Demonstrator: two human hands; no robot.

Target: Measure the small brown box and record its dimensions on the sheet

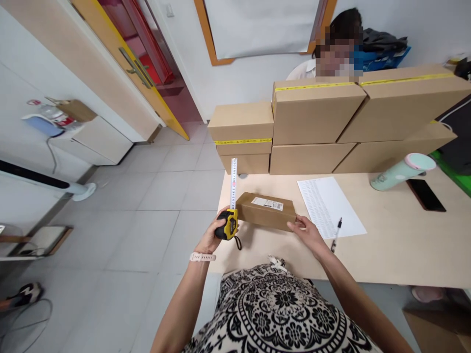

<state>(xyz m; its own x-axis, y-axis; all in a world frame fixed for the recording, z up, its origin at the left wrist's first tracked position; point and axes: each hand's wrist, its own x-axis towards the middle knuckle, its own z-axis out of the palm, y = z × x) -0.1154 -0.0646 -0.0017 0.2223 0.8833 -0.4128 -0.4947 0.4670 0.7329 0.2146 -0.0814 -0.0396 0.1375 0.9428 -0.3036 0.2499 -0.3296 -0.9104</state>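
My left hand (214, 231) is closed around a yellow and black tape measure (229, 224), with a white length of blade pulled out and pointing away from me. The tape measure is at the left end of a small brown cardboard box (268, 221), which has a white label on top. At the box's right end, my right hand (306, 233) grips the corner between thumb and fingers. A black wrist loop hangs from the tape measure. Whether the left fingers also touch the box is hidden.
Large cardboard boxes (309, 117) are stacked along the table's far edge, with a person seated behind them. A printed sheet (327, 206), a pen (336, 233), a mint green bottle (401, 171) and a black phone (427, 195) lie to the right. A door (147, 83) stands ajar.
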